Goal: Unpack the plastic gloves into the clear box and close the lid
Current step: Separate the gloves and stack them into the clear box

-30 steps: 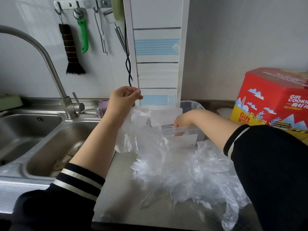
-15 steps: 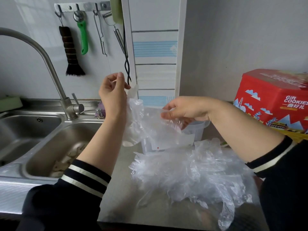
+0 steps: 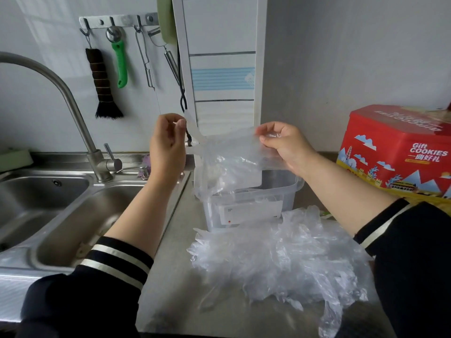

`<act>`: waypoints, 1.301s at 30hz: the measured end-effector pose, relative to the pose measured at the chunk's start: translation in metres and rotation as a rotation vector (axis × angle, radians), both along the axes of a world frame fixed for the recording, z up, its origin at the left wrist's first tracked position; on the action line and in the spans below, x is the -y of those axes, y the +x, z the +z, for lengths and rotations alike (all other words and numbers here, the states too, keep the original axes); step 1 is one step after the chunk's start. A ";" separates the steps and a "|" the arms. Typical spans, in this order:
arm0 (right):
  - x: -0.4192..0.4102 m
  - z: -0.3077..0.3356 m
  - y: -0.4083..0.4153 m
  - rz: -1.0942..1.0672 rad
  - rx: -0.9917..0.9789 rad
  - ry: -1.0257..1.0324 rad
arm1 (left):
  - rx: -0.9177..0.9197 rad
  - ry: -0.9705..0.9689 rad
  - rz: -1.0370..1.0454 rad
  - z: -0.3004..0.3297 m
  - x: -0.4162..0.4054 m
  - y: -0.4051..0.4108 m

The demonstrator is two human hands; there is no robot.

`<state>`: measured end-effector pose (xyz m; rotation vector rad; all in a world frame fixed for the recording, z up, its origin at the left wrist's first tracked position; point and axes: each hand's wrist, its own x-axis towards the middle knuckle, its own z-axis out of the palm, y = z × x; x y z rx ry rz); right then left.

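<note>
Plastic glove [image 3: 229, 159] between both raised hands.

Plastic gloves [image 3: 275, 262] thin, clear, crinkled, glossy film; held glove [image 3: 227, 164] same filmy plastic; clear box [image 3: 249, 206] smooth translucent plastic with matt paper label; bench [image 3: 175, 301] dull brushed metal; sink [image 3: 73, 215] and faucet [image 3: 73, 111] shiny steel; cookie box [image 3: 395, 152] glossy printed red

One head-worn wide-angle camera looks forward and down from close above the counter [image 3: 170, 301], facing the wall, with the sink [image 3: 73, 215] at left and a red box [image 3: 395, 152] at right.
</note>
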<state>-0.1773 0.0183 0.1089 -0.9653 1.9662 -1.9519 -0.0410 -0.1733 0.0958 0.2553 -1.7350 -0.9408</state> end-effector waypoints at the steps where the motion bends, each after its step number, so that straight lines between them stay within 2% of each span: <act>1: 0.000 -0.001 -0.003 -0.006 -0.026 0.026 | 0.020 -0.041 0.040 0.002 0.006 -0.001; 4: 0.001 -0.008 -0.013 0.016 -0.066 0.190 | 0.028 -0.245 0.156 0.010 0.009 -0.002; 6: 0.004 -0.015 -0.017 0.031 -0.094 0.363 | 0.109 -0.466 0.130 0.013 -0.002 -0.003; 9: 0.009 -0.023 -0.020 0.066 -0.176 0.597 | 0.543 -0.733 -0.044 0.000 -0.019 -0.007; 12: 0.011 -0.022 -0.020 0.127 -0.303 0.870 | 1.038 -0.653 -0.200 -0.015 -0.017 -0.014; 14: 0.014 -0.023 -0.020 0.158 -0.416 1.035 | 1.248 -0.630 -0.255 -0.017 -0.015 -0.021; 20: 0.027 -0.033 -0.014 0.148 -0.695 1.393 | 1.675 -0.819 -0.230 -0.022 -0.022 -0.061; 24: 0.031 -0.044 -0.016 0.192 -0.696 1.516 | 1.848 -0.852 -0.201 -0.035 -0.028 -0.078; 26: 0.029 -0.045 -0.016 0.221 -0.645 1.555 | 1.861 -0.944 -0.208 -0.043 -0.030 -0.079; 28: 0.027 -0.041 -0.015 0.180 -0.669 1.533 | 1.786 -1.093 -0.244 -0.046 -0.031 -0.078; 32: 0.019 -0.020 -0.014 -0.224 -0.747 1.244 | 1.575 -0.781 -0.177 -0.033 -0.031 -0.070; 34: 0.007 -0.010 -0.011 -0.300 -0.720 1.046 | 1.407 -0.743 -0.109 -0.025 -0.031 -0.065; 37: -0.017 0.000 0.004 -0.041 -0.465 0.754 | 1.156 -0.679 -0.017 -0.017 -0.044 -0.054; 39: -0.036 0.004 0.021 0.208 -0.339 0.733 | 0.943 -0.628 -0.024 -0.012 -0.059 -0.044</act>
